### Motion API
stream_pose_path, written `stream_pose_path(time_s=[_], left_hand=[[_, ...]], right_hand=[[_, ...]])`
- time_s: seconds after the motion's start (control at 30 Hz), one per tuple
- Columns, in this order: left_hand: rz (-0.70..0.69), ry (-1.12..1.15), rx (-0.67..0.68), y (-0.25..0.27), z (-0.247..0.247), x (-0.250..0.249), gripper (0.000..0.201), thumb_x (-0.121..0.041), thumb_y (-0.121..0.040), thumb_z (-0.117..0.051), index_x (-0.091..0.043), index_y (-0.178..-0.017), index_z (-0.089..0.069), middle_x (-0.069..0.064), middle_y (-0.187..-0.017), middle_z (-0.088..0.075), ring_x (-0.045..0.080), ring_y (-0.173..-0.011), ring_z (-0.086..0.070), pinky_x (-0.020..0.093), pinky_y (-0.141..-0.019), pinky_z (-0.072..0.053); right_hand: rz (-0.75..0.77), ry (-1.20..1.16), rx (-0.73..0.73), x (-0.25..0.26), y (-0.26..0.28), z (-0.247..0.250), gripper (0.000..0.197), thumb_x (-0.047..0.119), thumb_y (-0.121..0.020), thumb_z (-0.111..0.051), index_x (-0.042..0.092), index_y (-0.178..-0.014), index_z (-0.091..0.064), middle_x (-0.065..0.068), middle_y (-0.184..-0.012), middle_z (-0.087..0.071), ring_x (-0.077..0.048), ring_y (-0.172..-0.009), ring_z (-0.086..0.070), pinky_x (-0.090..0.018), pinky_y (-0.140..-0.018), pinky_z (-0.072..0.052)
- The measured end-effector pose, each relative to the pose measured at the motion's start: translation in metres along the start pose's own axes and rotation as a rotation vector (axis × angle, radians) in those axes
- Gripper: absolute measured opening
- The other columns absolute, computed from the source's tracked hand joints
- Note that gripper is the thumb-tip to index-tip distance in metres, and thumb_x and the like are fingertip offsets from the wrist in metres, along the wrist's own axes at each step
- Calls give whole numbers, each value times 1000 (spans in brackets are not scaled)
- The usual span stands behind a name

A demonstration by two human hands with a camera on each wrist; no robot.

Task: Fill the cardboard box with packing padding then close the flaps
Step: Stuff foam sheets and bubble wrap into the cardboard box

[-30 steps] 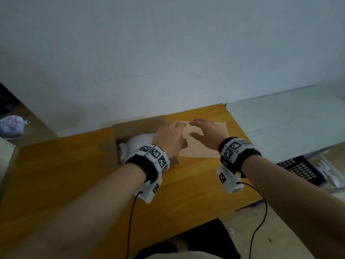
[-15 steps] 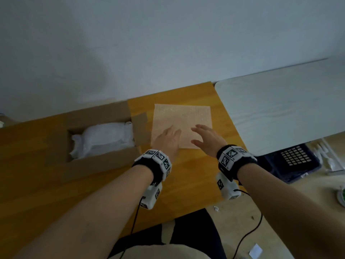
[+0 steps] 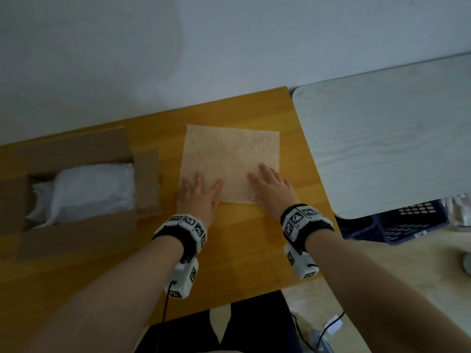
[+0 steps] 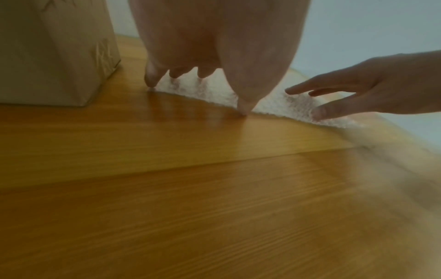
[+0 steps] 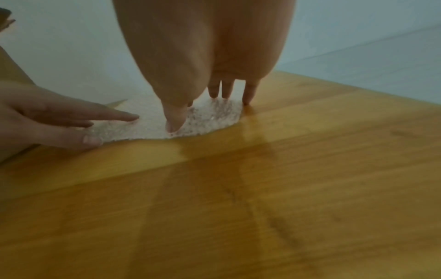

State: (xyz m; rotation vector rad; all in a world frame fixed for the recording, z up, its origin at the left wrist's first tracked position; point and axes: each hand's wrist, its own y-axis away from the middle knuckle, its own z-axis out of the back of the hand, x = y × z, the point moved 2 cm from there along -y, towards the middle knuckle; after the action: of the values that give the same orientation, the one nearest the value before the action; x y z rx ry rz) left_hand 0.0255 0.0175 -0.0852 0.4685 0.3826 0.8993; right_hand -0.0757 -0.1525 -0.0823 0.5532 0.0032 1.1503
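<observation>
A square sheet of bubble wrap [image 3: 229, 159] lies flat on the wooden table [image 3: 239, 250], right of the open cardboard box [image 3: 76, 235]. White padding [image 3: 89, 192] fills the box, whose flaps are folded outward. My left hand [image 3: 197, 193] rests with straight fingers on the sheet's near left corner. My right hand [image 3: 271, 186] lies flat on the near right corner. In the left wrist view the left fingertips [image 4: 244, 108] touch the bubble wrap [image 4: 214, 92] at its edge. In the right wrist view the right thumb tip [image 5: 174, 124] presses the bubble wrap [image 5: 210, 117].
A pale grey tabletop [image 3: 387, 138] adjoins the wooden table on the right. Below it stands a dark blue crate [image 3: 397, 225] on the floor. A white wall [image 3: 204, 47] runs along the back edge. Cables [image 3: 305, 335] lie on the floor near my legs.
Both hands have come back from near the box and spread apart onto the sheet's near corners. The view has swung to the right, with the box now at the left.
</observation>
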Motion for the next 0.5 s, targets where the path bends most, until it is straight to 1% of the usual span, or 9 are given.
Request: stream_pose_path(time_s=[0.1,0.17,0.23,0.33,0.4,0.5], left_hand=[[-25,-7,-69,1,4,-1,44,-34,-102,-29,-42,-144,-23,12,-157,-10,41,-141,-13,51,-113,-23],[-37,-20,-79,1,7,-3,43,-25,-101,-33,-40,-141,-29,12,-154,-18,40,-137,-21,50,-110,-29],[-52,-17,-82,3,10,-7,46,-12,-97,-36,-36,-136,-36,11,-146,-26,37,-130,-29,45,-103,-36],[-124,-27,-101,12,13,-15,52,4,-89,-39,-28,-130,-44,9,-129,-39,29,-116,-39,36,-87,-45],[-168,-21,-83,18,15,-21,52,9,-86,-39,-22,-127,-45,7,-125,-42,26,-113,-42,32,-82,-47],[-243,-14,-116,26,26,-30,48,13,-84,-43,-15,-122,-47,6,-124,-44,23,-110,-45,31,-77,-48]], right_hand=[[-9,-46,-35,2,2,1,57,33,-91,-55,27,-142,-31,-6,-156,-17,-28,-142,-21,-47,-112,-28],[-6,-122,-74,4,4,3,48,27,-90,-57,20,-135,-44,-8,-149,-29,-28,-135,-31,-44,-109,-36],[5,-177,-111,8,5,3,37,21,-89,-59,13,-124,-53,-9,-137,-40,-28,-125,-40,-40,-99,-45],[13,-190,-156,11,9,0,21,12,-90,-56,7,-110,-59,-11,-119,-50,-29,-107,-51,-37,-82,-52],[0,-193,-190,12,15,2,18,9,-91,-55,6,-107,-60,-11,-114,-53,-29,-100,-55,-39,-77,-53],[-48,-177,-248,8,28,17,19,11,-91,-55,6,-109,-59,-11,-115,-54,-28,-101,-54,-39,-75,-52]])
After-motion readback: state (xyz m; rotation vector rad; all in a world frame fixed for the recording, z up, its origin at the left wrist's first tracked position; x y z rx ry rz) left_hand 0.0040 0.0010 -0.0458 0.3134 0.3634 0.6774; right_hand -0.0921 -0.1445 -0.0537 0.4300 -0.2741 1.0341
